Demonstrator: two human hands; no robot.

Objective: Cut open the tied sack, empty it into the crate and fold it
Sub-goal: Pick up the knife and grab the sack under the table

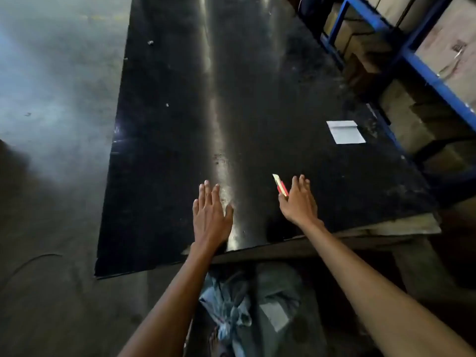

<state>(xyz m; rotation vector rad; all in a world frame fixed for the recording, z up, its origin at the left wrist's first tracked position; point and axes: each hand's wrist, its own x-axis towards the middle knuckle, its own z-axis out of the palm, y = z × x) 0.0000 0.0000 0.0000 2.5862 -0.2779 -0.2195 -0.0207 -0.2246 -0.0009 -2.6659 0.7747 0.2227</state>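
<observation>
Sack and crate are lying nowhere in view, so their weight and best grip are staying unjudgeable, while the left hand (211, 217) is resting flat, fingers spread, on the black table (164, 150) and the right hand (298, 202), fingers loosely extended, is touching the red cutter (280, 186).

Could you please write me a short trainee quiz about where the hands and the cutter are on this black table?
1. True or false: the left hand lies flat and empty on the glossy black tabletop.
2. The red and yellow utility knife lies beside which hand? A left, B right.
3. What pale thing lies further right on the tabletop?

Key: 1 true. 2 B, the right hand, fingers spread, not closed on the knife. 3 A white folded sheet.
</observation>
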